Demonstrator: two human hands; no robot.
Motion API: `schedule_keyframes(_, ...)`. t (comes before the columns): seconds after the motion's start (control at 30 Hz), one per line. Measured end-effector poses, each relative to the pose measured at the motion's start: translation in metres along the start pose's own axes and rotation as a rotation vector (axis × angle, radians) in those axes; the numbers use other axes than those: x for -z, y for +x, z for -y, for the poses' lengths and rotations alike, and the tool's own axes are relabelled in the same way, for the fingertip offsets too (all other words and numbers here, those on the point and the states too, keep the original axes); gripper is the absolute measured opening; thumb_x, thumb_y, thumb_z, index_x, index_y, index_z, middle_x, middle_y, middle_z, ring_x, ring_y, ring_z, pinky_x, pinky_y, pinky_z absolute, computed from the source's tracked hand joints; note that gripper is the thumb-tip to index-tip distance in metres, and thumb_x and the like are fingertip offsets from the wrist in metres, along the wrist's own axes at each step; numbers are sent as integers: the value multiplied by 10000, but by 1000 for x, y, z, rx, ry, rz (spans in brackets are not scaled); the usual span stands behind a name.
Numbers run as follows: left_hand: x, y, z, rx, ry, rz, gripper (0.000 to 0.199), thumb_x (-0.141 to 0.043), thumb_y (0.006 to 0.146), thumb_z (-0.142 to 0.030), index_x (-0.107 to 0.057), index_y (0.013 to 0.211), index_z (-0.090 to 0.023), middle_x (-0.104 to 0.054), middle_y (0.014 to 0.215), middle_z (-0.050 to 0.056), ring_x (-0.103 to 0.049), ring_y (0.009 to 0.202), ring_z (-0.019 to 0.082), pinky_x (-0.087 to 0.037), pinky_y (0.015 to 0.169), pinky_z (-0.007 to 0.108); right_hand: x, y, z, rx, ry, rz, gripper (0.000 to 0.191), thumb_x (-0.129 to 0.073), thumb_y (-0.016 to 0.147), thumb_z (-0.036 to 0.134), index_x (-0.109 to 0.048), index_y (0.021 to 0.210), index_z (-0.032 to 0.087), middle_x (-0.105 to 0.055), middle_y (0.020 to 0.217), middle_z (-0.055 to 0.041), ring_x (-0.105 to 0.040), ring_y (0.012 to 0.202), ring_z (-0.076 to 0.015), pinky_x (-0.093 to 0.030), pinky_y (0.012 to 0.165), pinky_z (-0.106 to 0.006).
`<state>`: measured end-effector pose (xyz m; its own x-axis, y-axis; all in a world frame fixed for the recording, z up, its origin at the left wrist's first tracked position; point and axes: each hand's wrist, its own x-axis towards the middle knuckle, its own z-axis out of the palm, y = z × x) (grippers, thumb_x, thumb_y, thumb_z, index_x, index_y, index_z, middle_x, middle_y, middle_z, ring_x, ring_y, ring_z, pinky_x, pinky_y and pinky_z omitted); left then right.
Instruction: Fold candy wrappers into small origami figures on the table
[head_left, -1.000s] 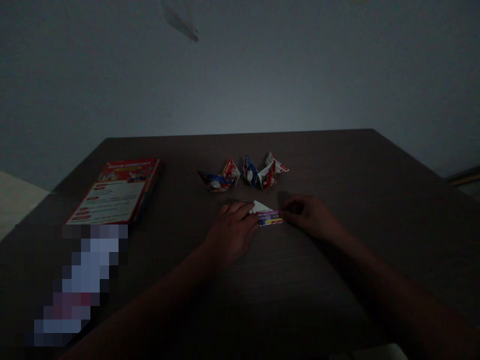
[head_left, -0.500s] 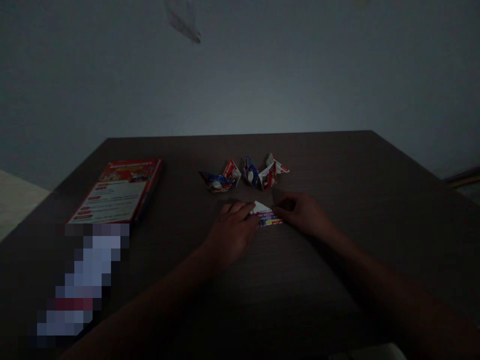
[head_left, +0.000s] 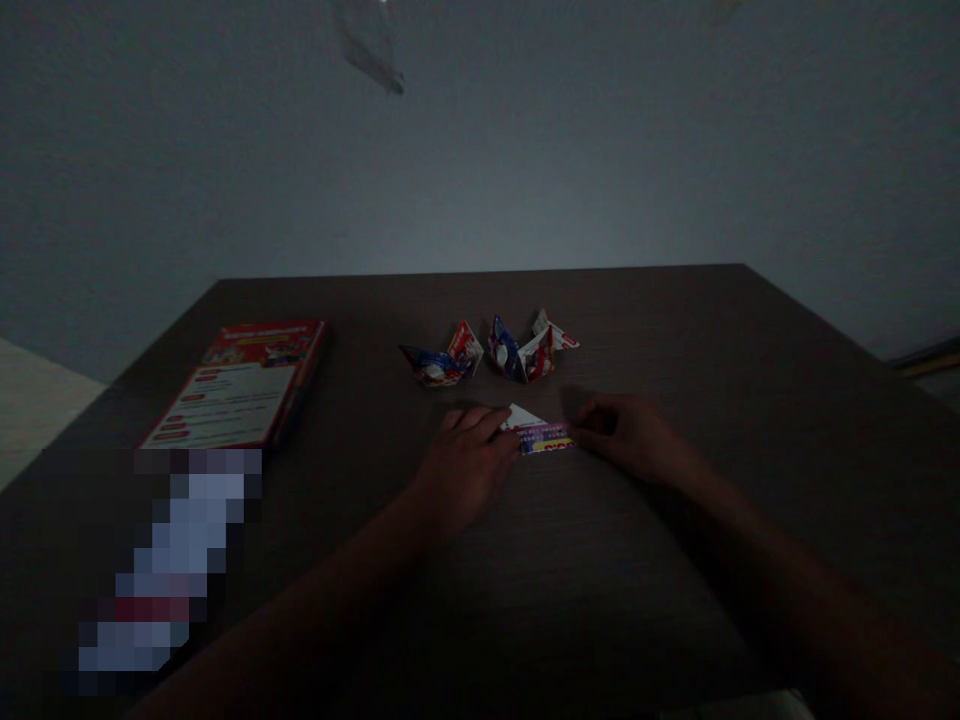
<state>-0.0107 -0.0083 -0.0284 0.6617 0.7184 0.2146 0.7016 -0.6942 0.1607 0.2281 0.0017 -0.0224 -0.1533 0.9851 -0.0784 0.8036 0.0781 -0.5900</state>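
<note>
A small folded piece of printed paper (head_left: 545,437), white with purple and yellow print, lies on the table between my hands. My left hand (head_left: 469,460) holds its left end down, fingers curved over it and covering that part. At the right end, my right hand (head_left: 626,435) pinches the paper's edge between thumb and fingertips. Just beyond my hands stand two folded paper shapes with pointed, upturned ends: a blue and red one (head_left: 442,365) on the left and a blue, red and white one (head_left: 525,350) on the right.
To the left lies a stack of red and white printed sheets or booklets (head_left: 232,400). A blurred-out patch (head_left: 187,540) covers what is nearer me. The dark wooden table (head_left: 675,310) meets a pale wall (head_left: 570,150) at the back.
My right hand has slid a little to the right along the paper, and more of its purple and yellow print shows. My left hand stays in place.
</note>
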Motion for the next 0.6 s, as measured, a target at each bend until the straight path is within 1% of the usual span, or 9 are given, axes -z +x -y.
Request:
schedule_keyframes(0.1,0,-1,1,-17,-12,-10,276,-402,924,-269,-620,1080,-202,-547,1270,98,-464,1144,251,-350,911,438,-2,-1,3,33,45,-14,179,-597,746,340,-648,799,177,-608,637,0,-552,573,-142,-382,503,-232)
schedule_keyframes(0.2,0,0,0,-21,-22,-23,260,-414,917,-255,-616,1070,-198,-548,1263,97,-465,1136,250,-348,910,434,-7,-2,10,125,65,-37,153,-573,778,300,-654,818,177,-630,672,-8,-561,596,-138,-403,547,-239)
schedule_keyframes(0.27,-1,0,-2,-14,-23,-25,258,-412,915,-250,-609,1071,-190,-541,1270,98,-463,1136,250,-345,913,431,-11,-2,15,202,9,-21,126,-584,781,271,-668,827,189,-658,742,-19,-577,661,-151,-415,610,-259)
schedule_keyframes(0.37,-1,1,-2,1,-20,-10,258,-407,916,-258,-597,1076,-187,-520,1298,99,-450,1148,253,-340,915,435,-15,-2,17,243,-80,-38,110,-593,788,262,-679,828,206,-670,776,-25,-580,725,-175,-411,663,-289)
schedule_keyframes(0.47,-1,0,0,2,-37,3,247,-418,913,-278,-589,1072,-197,-508,1318,89,-432,1166,256,-331,922,440,-15,-1,14,252,-98,-22,128,-604,795,294,-672,865,211,-665,776,-24,-581,735,-179,-410,677,-298)
schedule_keyframes(0.6,0,1,4,0,-77,9,254,-438,911,-306,-572,1101,-203,-522,1311,73,-431,1163,250,-332,922,431,-11,-3,9,305,-112,0,253,-674,745,381,-658,922,202,-655,851,-43,-594,803,-199,-425,714,-315)
